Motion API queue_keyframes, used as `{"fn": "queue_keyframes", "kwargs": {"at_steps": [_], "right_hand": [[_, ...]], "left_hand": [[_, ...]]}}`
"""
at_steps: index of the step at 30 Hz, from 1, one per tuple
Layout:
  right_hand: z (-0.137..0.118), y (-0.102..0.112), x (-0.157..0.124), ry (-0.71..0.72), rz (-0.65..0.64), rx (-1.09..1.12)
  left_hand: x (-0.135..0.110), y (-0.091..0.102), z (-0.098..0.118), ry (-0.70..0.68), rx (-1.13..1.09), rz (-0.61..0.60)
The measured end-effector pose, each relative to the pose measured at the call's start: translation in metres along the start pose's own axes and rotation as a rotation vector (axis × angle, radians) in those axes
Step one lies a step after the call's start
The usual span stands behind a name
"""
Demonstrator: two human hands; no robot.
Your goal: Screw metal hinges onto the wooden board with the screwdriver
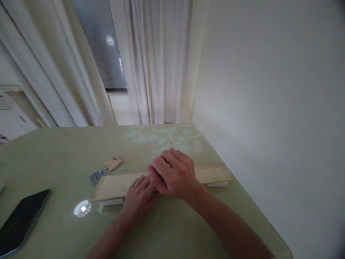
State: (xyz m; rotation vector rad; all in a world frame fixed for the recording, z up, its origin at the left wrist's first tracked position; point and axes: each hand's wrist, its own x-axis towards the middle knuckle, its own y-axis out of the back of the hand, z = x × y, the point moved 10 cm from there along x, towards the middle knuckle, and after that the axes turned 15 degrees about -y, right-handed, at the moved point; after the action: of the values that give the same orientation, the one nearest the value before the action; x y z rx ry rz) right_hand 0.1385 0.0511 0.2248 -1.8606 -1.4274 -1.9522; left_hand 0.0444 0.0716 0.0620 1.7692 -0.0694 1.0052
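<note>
Both hands at the middle of the board

From the head view, I have my left hand [141, 192] laid on the long wooden board [113, 185], fingers stretched, its thumb and forefinger tips running under my right hand [175, 174]; I cannot tell whether they pinch anything. My right hand is curled into a fist, and whatever it may hold is hidden. The board lies across the table [67, 151], raised on white supports [111, 203]. Past its left end are metal hinges [95, 177] and a small wooden piece [113, 162]; a screw [124, 169] lies just beyond its far edge.

I judge the step in hand to be close work at mid-board; the next move calls for a steady left hand and a controlled right.
</note>
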Motion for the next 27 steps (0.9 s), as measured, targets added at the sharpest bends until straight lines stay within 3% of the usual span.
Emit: {"fn": "queue_keyframes", "kwargs": {"at_steps": [6,8,10,13,16,18,20,22,24,27], "right_hand": [[0.022,-0.015,0.006,-0.181,-0.633,0.518],[0.029,-0.017,0.004,-0.236,-0.770,0.714],[0.038,-0.024,0.003,-0.293,-0.824,0.868],[0.058,-0.040,0.007,-0.393,-0.696,0.865],[0.073,-0.037,0.010,-0.450,-0.343,0.491],[0.062,-0.021,0.007,-0.385,-0.107,0.207],[0.037,-0.010,0.001,-0.256,0.033,0.028],[0.016,-0.007,-0.006,-0.146,0.078,-0.031],[0.008,-0.012,-0.008,-0.116,0.034,0.021],[0.014,-0.026,-0.002,-0.193,-0.205,0.289]], "left_hand": [[-0.001,-0.010,-0.004,0.044,-0.032,-0.110],[-0.001,-0.011,-0.005,0.049,-0.058,-0.121],[0.000,-0.011,-0.005,0.057,-0.080,-0.127],[0.000,-0.010,-0.005,0.065,-0.092,-0.125],[0.000,-0.010,-0.005,0.071,-0.090,-0.122],[0.000,-0.010,-0.005,0.064,-0.078,-0.115],[-0.001,-0.008,-0.004,0.048,-0.050,-0.087],[-0.001,-0.004,-0.002,0.025,-0.011,-0.035],[-0.001,0.000,-0.001,0.009,0.022,0.010],[-0.001,-0.001,-0.002,0.016,0.022,-0.002]]}}
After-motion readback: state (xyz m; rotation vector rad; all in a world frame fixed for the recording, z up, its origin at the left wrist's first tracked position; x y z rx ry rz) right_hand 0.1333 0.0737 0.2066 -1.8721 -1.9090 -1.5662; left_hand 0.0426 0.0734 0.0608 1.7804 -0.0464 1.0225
